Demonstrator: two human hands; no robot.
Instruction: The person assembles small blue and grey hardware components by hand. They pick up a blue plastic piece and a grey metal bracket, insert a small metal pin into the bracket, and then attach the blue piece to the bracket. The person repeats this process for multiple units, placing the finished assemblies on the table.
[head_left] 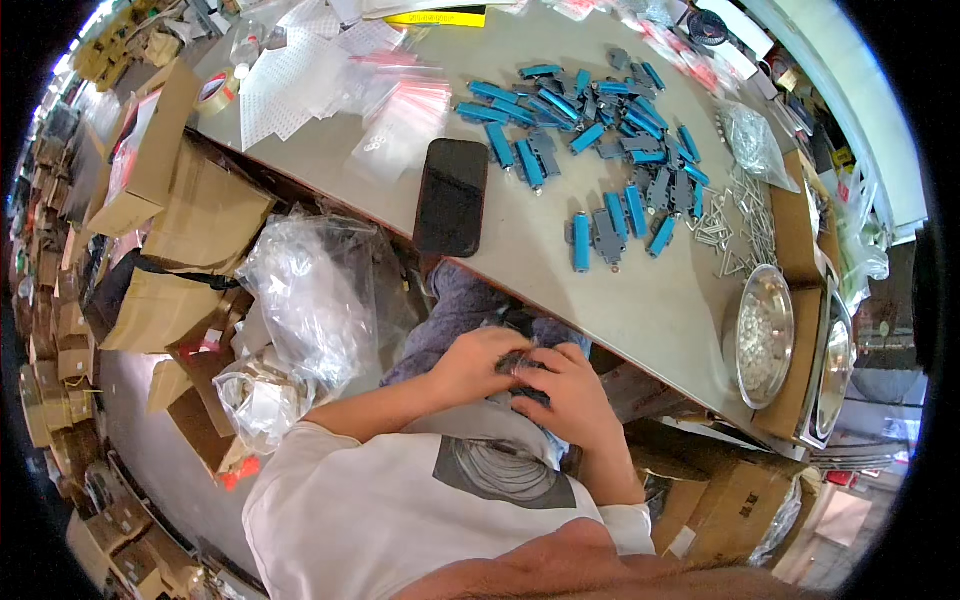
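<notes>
Both hands meet over my lap, below the table's near edge. My left hand (478, 364) and my right hand (566, 392) close their fingers around a small dark piece (522, 368), mostly covered by the fingers; its kind cannot be made out. On the table (545, 265) beyond them lie many blue and grey plastic parts (606, 238), some in a loose heap farther back. A black phone (450, 198) rests near the table edge, left of these parts.
Loose metal pins (735, 220) and a steel bowl of small white pieces (762, 335) are at the right. Small zip bags (405, 115) and dotted sheets (290, 90) lie at the far left. Cardboard boxes (180, 240) and a clear plastic bag (310, 280) stand left of my lap.
</notes>
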